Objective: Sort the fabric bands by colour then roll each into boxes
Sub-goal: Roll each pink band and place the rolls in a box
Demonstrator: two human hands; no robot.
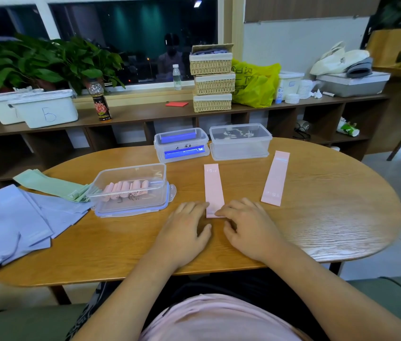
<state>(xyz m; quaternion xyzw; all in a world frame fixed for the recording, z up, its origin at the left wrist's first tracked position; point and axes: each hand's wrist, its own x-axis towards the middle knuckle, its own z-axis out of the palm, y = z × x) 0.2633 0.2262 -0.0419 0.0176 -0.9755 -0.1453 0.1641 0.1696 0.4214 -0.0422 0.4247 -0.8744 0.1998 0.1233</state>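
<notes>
Right of the clear box (120, 208) holding pink rolls (125, 188), a pink band (213, 185) lay flat on the surface (322, 217). Left hand (185, 226) and right hand (247, 226), fingers relaxed, pressed its near end, probably to start a tight roll.

Plain pale pink shirt (219, 318) over the chest. Both forearms (130, 286) bare. Left hand (184, 227) and right hand (248, 227) bare. Dark clothing (194, 284) over the lap, black-and-white patterned at the left thigh.
</notes>
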